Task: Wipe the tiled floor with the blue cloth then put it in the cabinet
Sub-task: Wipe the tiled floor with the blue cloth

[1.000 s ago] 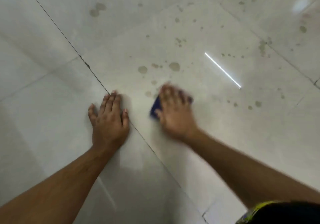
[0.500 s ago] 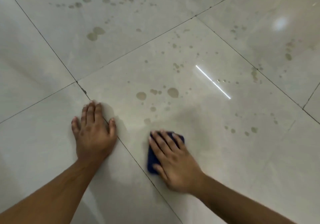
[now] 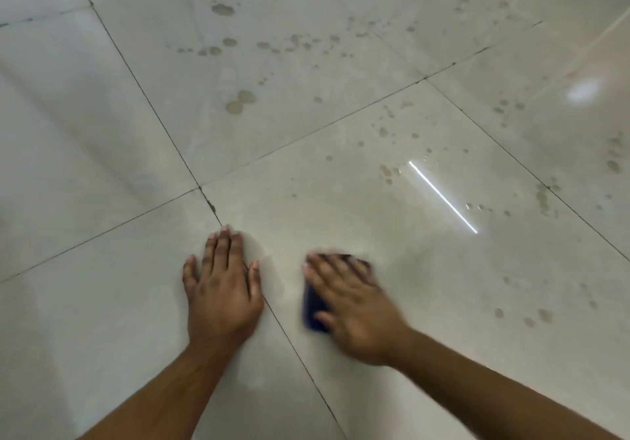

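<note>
Cloth [image 3: 312, 306] under flat right hand [image 3: 354, 306]

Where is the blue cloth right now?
In the head view, the blue cloth lies on the tiled floor under the flat right hand, low and right of centre, beside the left hand.

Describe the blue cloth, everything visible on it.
The blue cloth is dark navy, small, and looks folded into a compact pad lying flat on the pale tiled floor. The right hand presses on it with fingers spread flat, covering most of it; only its left edge and a far corner show. It is motion-blurred, so texture and material cannot be told. It lies just right of a grout line, apart from the left hand.
</note>
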